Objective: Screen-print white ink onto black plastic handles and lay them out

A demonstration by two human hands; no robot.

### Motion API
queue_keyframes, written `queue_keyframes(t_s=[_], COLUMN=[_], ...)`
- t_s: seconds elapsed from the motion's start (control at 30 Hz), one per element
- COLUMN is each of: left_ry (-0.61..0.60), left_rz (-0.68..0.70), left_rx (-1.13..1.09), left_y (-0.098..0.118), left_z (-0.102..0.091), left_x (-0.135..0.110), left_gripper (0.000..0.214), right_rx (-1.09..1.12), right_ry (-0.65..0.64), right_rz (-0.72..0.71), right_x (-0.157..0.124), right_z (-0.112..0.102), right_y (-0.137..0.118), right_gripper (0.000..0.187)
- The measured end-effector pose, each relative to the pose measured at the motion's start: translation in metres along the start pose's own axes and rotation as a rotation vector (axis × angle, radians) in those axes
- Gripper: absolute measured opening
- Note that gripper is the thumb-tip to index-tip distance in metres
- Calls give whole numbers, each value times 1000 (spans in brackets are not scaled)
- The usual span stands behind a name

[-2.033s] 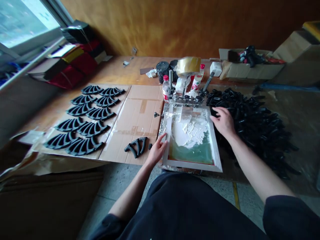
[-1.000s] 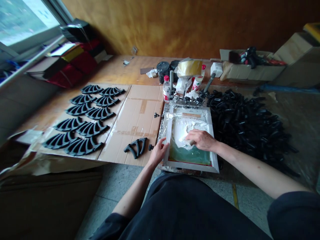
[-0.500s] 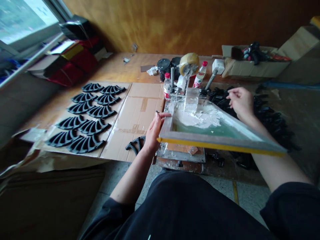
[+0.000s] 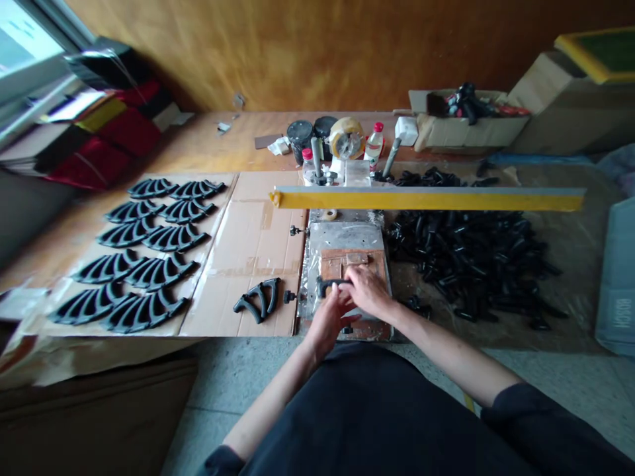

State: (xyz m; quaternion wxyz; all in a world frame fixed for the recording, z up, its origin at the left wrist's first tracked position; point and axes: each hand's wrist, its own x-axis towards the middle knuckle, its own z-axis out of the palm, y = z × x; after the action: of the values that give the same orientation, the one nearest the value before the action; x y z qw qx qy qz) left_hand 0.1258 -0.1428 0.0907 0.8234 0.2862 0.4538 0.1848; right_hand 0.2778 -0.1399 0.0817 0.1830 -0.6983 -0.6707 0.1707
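Note:
My left hand [image 4: 327, 320] and my right hand [image 4: 370, 291] meet over the metal bed of a screen-printing stand [image 4: 347, 233]. Between their fingers is a small black handle-like piece [image 4: 331, 285], lying crosswise just above the brown block [image 4: 333, 255] on the bed. Both hands' fingers are closed on the piece, hiding its right end. Above and beyond them the screen frame [image 4: 426, 199] is tilted up, showing its yellow-taped edge. A short row of similar curved black pieces [image 4: 258, 299] lies on the cardboard to the left.
Fanned rows of black pieces [image 4: 163, 268] cover the cardboard's left part. A big loose heap of them [image 4: 466, 264] lies to the right. Tape roll [image 4: 346, 137], red-capped bottle [image 4: 374, 145], dark tubs [image 4: 299, 140] and an open carton [image 4: 464, 135] stand behind. A grey case [image 4: 618, 271] is at far right.
The screen frame has swung up from a lower slant to nearly edge-on. My left hand has left its side, my right hand has come in from the heap, and both have met over the bed.

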Motion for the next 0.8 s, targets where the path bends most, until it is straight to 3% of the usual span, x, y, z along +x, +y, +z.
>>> queue_keyframes(t_s=[0.07, 0.13, 0.23, 0.3, 0.37, 0.47, 0.53, 0.6, 0.7, 0.8], left_ry=[63, 191, 517, 786, 960, 951, 894, 864, 806, 757], left_rz=[49, 85, 188, 167, 59, -88, -121, -138, -168, -92], left_rx=[-62, -64, 27, 126, 316, 620, 720, 781, 876, 931], left_y=[-8, -4, 4, 4, -1, -4, 0, 9, 31, 59], left_z=[-9, -35, -103, -154, -195, -225, -231, -234, -237, -226], left_x=[-2, -6, -16, -24, -30, -30, -26, -22, -21, -15], left_gripper=[48, 43, 42, 42, 45, 46, 44, 43, 42, 38], right_rx=[105, 129, -104, -315, -406, -471, -522, -509, -292, 64], right_ry=[-16, -8, 93, 19, -69, -138, -153, -88, 139, 224], right_rz=[-217, -292, -28, 181, 247, 220, 206, 241, 305, 126], right_x=[-4, -4, 0, 0, -4, -12, -14, -12, -5, 1], right_z=[-2, -9, -26, -33, -32, -28, -32, -44, -63, -60], right_y=[-6, 13, 78, 124, 155, 168, 165, 160, 147, 119], right_gripper=[7, 12, 14, 19, 29, 35, 33, 27, 22, 24])
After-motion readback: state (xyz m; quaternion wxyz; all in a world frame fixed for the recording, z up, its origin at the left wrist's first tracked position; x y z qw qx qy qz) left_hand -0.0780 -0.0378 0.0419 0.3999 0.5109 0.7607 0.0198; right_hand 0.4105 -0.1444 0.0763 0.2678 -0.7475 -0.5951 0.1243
